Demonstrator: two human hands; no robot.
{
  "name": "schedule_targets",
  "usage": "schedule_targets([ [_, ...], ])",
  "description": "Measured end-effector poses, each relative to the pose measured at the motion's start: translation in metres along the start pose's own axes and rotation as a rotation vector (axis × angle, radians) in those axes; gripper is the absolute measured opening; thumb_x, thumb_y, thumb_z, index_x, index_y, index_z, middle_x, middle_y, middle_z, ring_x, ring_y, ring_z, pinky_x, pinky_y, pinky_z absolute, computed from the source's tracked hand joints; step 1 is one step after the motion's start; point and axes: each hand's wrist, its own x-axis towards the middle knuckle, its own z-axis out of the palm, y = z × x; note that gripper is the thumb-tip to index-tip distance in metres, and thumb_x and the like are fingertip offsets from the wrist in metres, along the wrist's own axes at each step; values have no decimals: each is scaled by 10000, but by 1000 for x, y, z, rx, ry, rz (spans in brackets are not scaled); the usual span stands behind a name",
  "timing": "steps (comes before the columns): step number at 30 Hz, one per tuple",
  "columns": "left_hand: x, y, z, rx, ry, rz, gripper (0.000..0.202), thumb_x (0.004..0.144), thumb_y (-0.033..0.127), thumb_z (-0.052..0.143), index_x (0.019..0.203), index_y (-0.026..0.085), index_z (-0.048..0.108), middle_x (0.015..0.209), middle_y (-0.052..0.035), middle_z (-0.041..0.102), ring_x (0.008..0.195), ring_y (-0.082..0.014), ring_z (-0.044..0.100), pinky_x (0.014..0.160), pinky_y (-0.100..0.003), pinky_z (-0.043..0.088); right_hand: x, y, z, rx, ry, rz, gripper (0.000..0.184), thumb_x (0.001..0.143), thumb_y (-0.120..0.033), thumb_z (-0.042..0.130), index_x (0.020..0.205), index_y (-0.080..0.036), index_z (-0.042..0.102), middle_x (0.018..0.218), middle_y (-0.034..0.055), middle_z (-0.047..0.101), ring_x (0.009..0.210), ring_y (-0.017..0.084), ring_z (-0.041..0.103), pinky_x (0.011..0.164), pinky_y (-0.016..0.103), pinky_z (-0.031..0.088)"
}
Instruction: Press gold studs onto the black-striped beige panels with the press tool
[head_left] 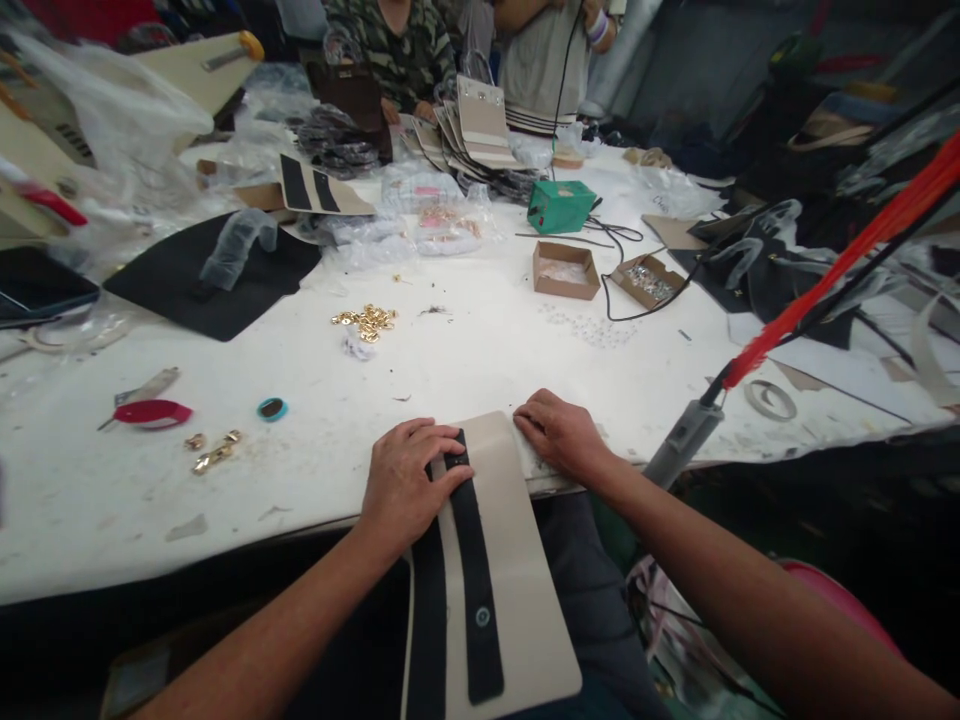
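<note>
A beige bag panel (525, 600) with black strips hangs over the table's front edge toward my lap. One black strap (480, 560) on it has a round metal snap near its lower end. My left hand (409, 475) lies over the panel's upper left, thumb and fingers closed about the strap's upper end. Just off the panel's upper right corner, my right hand (559, 435) rests on the table with its fingers curled together. Whatever those fingertips may hold is too small or hidden to make out.
Gold metal fittings (367, 322), a red-handled tool (154, 412) and a small blue round container (271, 408) lie to the left. Farther back are a cardboard box (566, 272) and a green box (561, 206) with cables. A grey tool (684, 440) on a red cord hangs at right.
</note>
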Motion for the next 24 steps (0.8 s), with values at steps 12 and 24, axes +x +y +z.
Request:
schedule_targets([
  [12,-3,-4,1,-6,3,18,195,785,329,890,942,312,776,1223,26,797,1291,-315,593,1128,-501,400,3,0,7,-57,93,62,205,1041,-311,586,1028,-235,776,1073,32,730,948,172,680,777,264,414],
  [24,-6,-3,2,24,0,28,216,799,324,891,965,317,753,1234,66,787,1308,-301,577,1135,-523,391,-3,-24,1,420,140,24,69,934,-249,693,895,-226,745,859,4,740,810,178,670,759,288,465],
])
